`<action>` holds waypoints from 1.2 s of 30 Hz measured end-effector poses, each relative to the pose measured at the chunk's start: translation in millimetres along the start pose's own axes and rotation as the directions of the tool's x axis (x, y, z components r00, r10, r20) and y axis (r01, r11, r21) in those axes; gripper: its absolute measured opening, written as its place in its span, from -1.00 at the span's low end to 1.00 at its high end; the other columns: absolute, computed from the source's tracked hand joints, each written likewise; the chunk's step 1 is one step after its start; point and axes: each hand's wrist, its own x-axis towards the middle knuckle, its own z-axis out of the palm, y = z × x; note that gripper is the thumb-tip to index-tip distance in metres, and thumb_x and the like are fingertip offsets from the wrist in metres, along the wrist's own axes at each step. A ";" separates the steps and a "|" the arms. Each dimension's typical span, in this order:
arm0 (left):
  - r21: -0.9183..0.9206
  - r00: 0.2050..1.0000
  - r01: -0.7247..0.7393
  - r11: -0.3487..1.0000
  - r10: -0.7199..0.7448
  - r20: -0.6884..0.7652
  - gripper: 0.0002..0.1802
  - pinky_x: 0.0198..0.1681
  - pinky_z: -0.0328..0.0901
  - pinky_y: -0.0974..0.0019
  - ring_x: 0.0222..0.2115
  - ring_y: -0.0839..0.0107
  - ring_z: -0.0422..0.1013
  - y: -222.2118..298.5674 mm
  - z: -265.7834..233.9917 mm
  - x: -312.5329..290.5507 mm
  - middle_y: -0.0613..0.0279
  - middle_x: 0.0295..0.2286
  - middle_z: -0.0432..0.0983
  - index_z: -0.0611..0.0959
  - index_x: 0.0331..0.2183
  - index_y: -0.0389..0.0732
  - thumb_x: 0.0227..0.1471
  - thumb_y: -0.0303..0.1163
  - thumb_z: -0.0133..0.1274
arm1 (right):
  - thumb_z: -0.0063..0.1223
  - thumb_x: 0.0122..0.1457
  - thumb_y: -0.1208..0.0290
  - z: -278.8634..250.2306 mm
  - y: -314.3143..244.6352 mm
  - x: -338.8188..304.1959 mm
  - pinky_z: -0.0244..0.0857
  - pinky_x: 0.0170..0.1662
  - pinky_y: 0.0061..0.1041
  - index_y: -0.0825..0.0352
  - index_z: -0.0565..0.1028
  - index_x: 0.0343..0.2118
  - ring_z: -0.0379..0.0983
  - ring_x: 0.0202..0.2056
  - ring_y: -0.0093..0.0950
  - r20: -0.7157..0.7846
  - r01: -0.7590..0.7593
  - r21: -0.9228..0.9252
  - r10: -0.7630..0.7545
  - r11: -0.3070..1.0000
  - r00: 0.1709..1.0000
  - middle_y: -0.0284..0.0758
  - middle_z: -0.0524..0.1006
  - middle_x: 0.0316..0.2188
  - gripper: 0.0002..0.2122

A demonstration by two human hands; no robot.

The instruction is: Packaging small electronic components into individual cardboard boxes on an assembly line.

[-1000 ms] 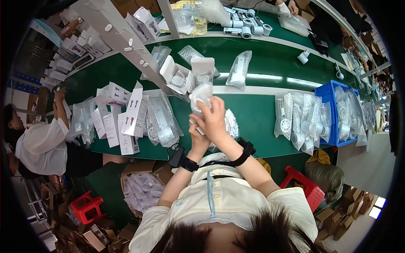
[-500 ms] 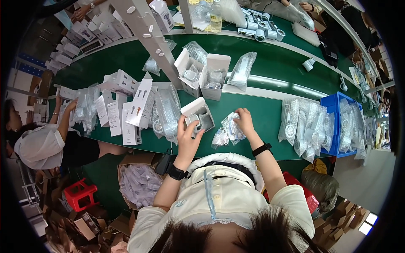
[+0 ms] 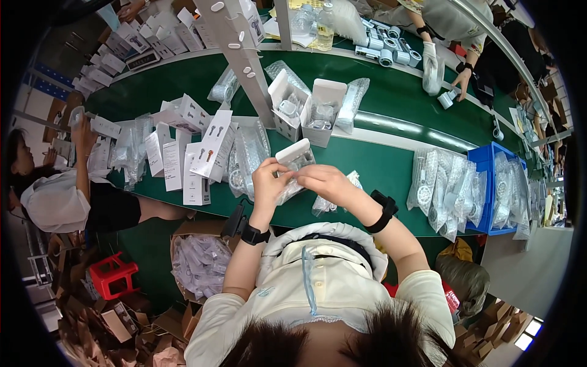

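Note:
A small white carton (image 3: 298, 151) with its flap raised stands in front of me. My left hand (image 3: 268, 188) is at its left side, thumb and fingers pinched over the opening. My right hand (image 3: 328, 183) reaches across from the right, its fingertips closed and meeting the left ones over the carton. What the fingertips pinch is too small and covered to make out. Clear plastic shows inside the carton. Partly under my right forearm lie small clear bags (image 3: 327, 205) with white contents. Two open white cartons (image 3: 318, 125) holding plastic-wrapped parts stand just behind.
Printed white boxes (image 3: 214, 147) and bubble-wrapped devices (image 3: 249, 156) are at left. More wrapped devices (image 3: 443, 189) lie at right beside a blue bin (image 3: 483, 183). A metal post (image 3: 238, 61) rises behind. Co-workers sit at left and reach in across the far bench.
My right hand has moved left from the small bags to the carton. My left fingers have come together at its opening. At the far right, a co-worker's hands have reached toward a small white device.

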 end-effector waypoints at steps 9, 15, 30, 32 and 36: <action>0.025 1.000 0.006 1.000 -0.007 0.019 -0.84 -0.35 0.27 0.35 -0.41 0.35 0.41 -1.5 0.8 -9.0 0.17 -0.37 0.42 0.55 -0.56 -0.34 -0.36 -0.57 0.17 | 0.20 -0.24 0.22 -9.0 10.7 -13.9 -0.11 0.09 -0.03 0.24 0.34 -0.11 0.04 0.07 -0.29 0.385 0.100 -0.345 0.044 0.933 0.922 -0.28 0.22 -0.02 -0.46; -0.099 0.993 -0.099 0.990 0.092 -0.073 -0.61 -0.22 0.25 0.26 -0.16 0.16 0.27 2.2 -48.8 4.1 0.06 -0.16 0.27 0.39 -0.37 -0.24 -0.35 -0.56 0.16 | 0.32 -0.36 0.17 19.9 26.7 -41.4 -0.17 0.14 -0.13 0.22 0.01 0.13 -0.08 0.14 -0.24 -0.114 -0.278 0.091 0.287 0.956 0.951 -0.20 0.06 0.09 -0.07; -0.302 0.913 -0.088 0.949 -0.045 -0.407 -0.11 -0.02 0.11 0.20 -0.10 0.19 0.23 -13.3 -139.3 -10.9 0.03 -0.12 0.26 0.13 0.03 -0.30 -0.41 -0.59 0.15 | 0.33 -0.34 0.53 28.9 25.8 -87.2 0.25 -0.09 -0.50 0.44 0.17 0.00 0.32 -0.11 -0.45 -0.331 -0.579 0.644 0.865 0.499 0.377 -0.18 0.34 -0.10 -0.25; -0.376 0.946 -0.067 0.924 -0.061 -0.319 -0.17 -0.07 0.17 0.23 -0.16 0.23 0.29 -14.8 -150.9 -49.0 0.01 -0.14 0.28 0.17 -0.01 -0.35 -0.41 -0.60 0.14 | 0.32 -0.37 0.56 4.9 36.1 -84.0 0.22 -0.07 -0.50 0.40 0.13 -0.01 0.28 -0.08 -0.43 -0.305 -0.573 0.708 0.911 0.413 0.279 -0.21 0.30 -0.09 -0.23; -0.436 0.998 -0.010 0.900 -0.017 -0.057 -0.28 -0.11 0.20 0.25 -0.21 0.26 0.33 6.8 -113.7 -71.6 0.01 -0.20 0.33 0.28 -0.08 -0.39 -0.40 -0.58 0.16 | 0.32 -0.36 0.53 -11.5 99.1 -87.5 0.15 -0.01 -0.44 0.39 0.05 0.05 0.21 -0.02 -0.36 -0.559 -0.588 0.456 0.730 0.667 0.394 -0.17 0.26 -0.06 -0.16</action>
